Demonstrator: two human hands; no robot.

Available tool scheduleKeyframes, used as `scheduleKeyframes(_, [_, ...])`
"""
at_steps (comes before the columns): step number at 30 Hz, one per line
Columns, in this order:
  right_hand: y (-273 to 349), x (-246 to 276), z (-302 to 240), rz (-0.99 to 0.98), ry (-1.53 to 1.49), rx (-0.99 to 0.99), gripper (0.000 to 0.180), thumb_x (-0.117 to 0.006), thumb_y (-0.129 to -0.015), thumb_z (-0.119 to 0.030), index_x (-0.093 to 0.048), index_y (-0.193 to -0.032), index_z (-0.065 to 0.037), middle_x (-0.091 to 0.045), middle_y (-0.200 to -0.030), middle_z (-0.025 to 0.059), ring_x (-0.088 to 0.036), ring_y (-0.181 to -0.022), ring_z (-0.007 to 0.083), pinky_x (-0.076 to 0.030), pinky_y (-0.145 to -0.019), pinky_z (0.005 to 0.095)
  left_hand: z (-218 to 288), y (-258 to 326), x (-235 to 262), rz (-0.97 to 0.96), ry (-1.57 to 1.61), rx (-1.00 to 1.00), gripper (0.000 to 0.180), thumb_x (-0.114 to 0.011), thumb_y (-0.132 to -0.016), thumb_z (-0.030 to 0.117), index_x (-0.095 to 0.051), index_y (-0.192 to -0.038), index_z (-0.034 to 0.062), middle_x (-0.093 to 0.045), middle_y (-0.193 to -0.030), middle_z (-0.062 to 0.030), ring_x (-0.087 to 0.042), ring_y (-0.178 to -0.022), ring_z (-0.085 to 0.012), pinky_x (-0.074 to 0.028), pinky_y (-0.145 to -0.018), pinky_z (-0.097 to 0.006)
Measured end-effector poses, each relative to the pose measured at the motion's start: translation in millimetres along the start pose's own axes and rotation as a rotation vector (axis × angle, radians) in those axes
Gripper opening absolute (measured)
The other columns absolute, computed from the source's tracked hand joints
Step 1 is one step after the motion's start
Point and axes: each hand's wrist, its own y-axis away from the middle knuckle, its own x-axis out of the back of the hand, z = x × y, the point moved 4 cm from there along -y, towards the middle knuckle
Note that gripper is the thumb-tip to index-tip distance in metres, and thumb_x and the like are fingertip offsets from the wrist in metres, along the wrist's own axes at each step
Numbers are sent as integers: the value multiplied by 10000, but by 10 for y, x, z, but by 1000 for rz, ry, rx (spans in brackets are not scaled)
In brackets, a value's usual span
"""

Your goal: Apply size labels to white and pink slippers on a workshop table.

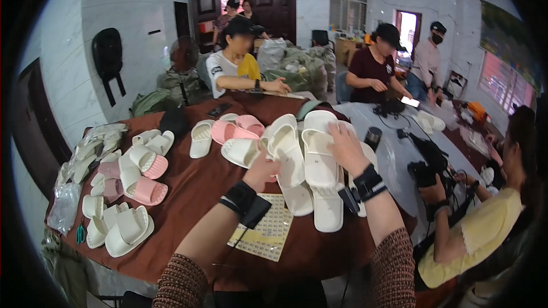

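Two white slippers stand side by side on top of other white slippers in front of me. My left hand is closed at the near-left edge of the left slipper; its fingers are partly hidden. My right hand grips the right slipper over its strap, fingers bent along the side. Beneath them lie more white slippers, soles partly covered. A sheet of small printed stickers rests on the brown cloth below my left wrist. Black bands with small devices circle both my wrists.
White and pink slippers spread over the cloth at left, near clear plastic bags and green scissors. A pink slipper pair lies beyond my left hand. Cables and black devices cover the grey table at right. Several people work around the tables.
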Motion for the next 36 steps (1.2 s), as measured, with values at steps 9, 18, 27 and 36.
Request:
scheduleKeyframes(9, [198,142,-485,2,-44,153,484,-618,-851,-78,-510,-1315,2,-483,-1349,286,-460,-1230,445,-358,-1072,502,-164,-21,133,-127,-5,-42,571,-658,-892,280,-500,-1359,-9,-587,-1230,-85,-559,-1086,-167,-469,-923,-354])
scheduleKeyframes(18, [668,326,-1573,-294,-165,467,409,-645,-842,-80,-574,-1237,-8,-497,-1359,226,-469,-1231,412,-365,-1048,478,87,697,582,236,-589,-417,477,-641,-817,169,-581,-1243,-38,-617,-1198,-247,-593,-1126,-348,-469,-984,-402])
scheduleKeyframes(27, [884,-767,-1700,-537,-245,404,601,-668,-868,-251,-452,-1399,-73,-406,-1462,247,-462,-1263,440,-393,-1043,508,-299,1691,1384,64,-948,-11,488,-629,-878,262,-550,-1308,46,-551,-1324,-201,-548,-1199,-368,-442,-1021,-437])
scheduleKeyframes(36, [877,-789,-1630,-429,-164,412,614,-702,-827,-184,-477,-1383,-52,-354,-1453,313,-466,-1206,492,-395,-1045,519,-374,1925,1069,41,-1260,-2,500,-648,-883,457,-606,-1292,173,-413,-1450,-215,-433,-1285,-450,-357,-1019,-597])
